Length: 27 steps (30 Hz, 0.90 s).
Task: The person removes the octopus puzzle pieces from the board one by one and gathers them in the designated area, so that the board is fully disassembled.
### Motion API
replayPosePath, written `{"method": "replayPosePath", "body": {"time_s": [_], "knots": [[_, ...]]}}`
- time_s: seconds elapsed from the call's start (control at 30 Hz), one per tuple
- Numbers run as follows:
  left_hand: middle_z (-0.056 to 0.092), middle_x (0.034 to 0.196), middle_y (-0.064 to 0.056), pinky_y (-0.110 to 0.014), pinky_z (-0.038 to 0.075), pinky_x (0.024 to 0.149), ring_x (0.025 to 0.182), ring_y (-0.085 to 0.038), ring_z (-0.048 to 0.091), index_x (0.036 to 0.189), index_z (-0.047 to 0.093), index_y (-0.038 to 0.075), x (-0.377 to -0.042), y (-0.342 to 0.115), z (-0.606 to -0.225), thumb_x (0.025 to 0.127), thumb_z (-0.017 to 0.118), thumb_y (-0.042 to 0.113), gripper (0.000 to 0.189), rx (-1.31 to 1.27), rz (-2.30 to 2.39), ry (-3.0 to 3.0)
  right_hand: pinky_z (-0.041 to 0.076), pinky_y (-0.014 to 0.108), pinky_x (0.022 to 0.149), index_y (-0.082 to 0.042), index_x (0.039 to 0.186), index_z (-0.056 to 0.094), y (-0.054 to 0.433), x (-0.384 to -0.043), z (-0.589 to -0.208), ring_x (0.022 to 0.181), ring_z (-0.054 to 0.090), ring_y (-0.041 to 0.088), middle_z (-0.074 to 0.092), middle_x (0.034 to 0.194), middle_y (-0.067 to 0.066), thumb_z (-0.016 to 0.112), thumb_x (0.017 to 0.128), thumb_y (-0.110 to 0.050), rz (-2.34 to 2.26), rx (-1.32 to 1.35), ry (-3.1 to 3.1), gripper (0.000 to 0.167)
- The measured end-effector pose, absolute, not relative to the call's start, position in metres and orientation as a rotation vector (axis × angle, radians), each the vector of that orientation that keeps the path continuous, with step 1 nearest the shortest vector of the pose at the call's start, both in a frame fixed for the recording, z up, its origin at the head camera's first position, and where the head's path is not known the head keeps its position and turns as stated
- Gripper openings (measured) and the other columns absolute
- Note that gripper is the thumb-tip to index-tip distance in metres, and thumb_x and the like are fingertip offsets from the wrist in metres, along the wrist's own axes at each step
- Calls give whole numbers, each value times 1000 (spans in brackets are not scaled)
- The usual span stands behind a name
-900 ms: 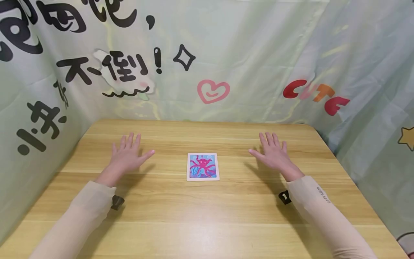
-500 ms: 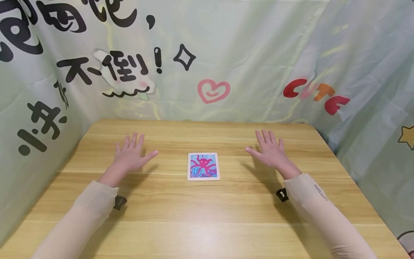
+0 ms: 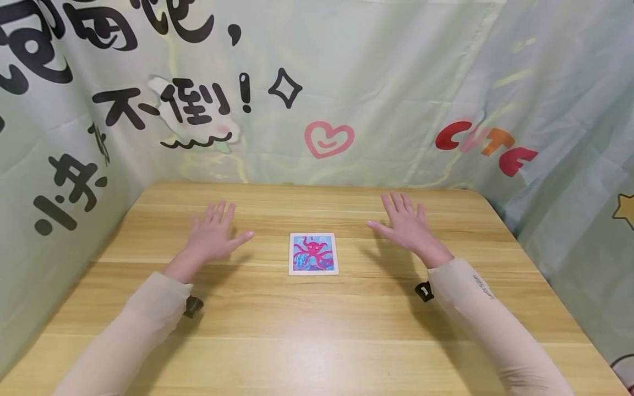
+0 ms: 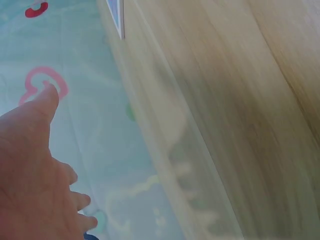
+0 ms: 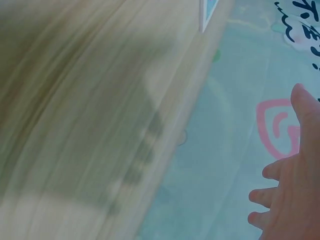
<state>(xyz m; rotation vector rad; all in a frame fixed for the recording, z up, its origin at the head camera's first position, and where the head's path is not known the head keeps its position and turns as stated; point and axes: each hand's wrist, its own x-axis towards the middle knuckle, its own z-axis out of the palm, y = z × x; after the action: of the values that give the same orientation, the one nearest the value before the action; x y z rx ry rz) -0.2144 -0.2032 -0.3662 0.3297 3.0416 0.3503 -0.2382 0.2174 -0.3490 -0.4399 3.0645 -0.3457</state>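
A square card (image 3: 313, 254) with a pink octopus on blue and a pale border lies flat in the middle of the table. To its left, in the head view, my left hand (image 3: 212, 237) hovers over the wood with fingers straight and thumb spread toward the card. My right hand (image 3: 407, 226) is held the same way on the other side, its thumb also pointing inward. Neither hand touches anything. In the left wrist view a corner of the card (image 4: 118, 17) shows at the top; the right wrist view catches another corner of the card (image 5: 207, 14).
The wooden table (image 3: 317, 330) reaches back to a pale green cloth (image 3: 396, 71) printed with black characters, a pink heart and coloured letters. The cloth also hangs along both sides. A small black device (image 3: 193, 306) sits at the left wrist, another black device (image 3: 424, 291) at the right.
Both hands have drifted inward toward the card, the left to the right and the right to the left and slightly farther back. The card lies where it was; the view has shifted slightly.
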Motion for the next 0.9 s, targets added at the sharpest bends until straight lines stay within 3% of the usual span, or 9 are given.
{"method": "replayPosePath", "body": {"time_s": [0.33,0.57,0.9], "knots": [[-7,151,-19,-60,-5,103,135,-39,-9,147,2,2,-220,-186,-371,87,41,64,95,463,351,3055,-1,63,102,-7,148,7,193,-246,-348,137,-4,36,5,152,19,39,88,-63,-366,-566,3061,89],[-3,151,-19,-56,3,106,136,-38,-4,147,2,2,-221,-166,-377,87,45,60,94,576,336,3022,1,53,107,-4,148,10,170,-249,-348,137,5,36,11,151,18,48,89,-56,-578,-722,2969,87],[2,151,-20,-53,6,107,136,-38,2,147,7,1,-216,-135,-391,87,50,58,93,720,299,2920,21,47,106,-6,145,24,132,-257,-362,133,22,33,26,146,17,65,84,-44,-774,-712,2809,83]]}}
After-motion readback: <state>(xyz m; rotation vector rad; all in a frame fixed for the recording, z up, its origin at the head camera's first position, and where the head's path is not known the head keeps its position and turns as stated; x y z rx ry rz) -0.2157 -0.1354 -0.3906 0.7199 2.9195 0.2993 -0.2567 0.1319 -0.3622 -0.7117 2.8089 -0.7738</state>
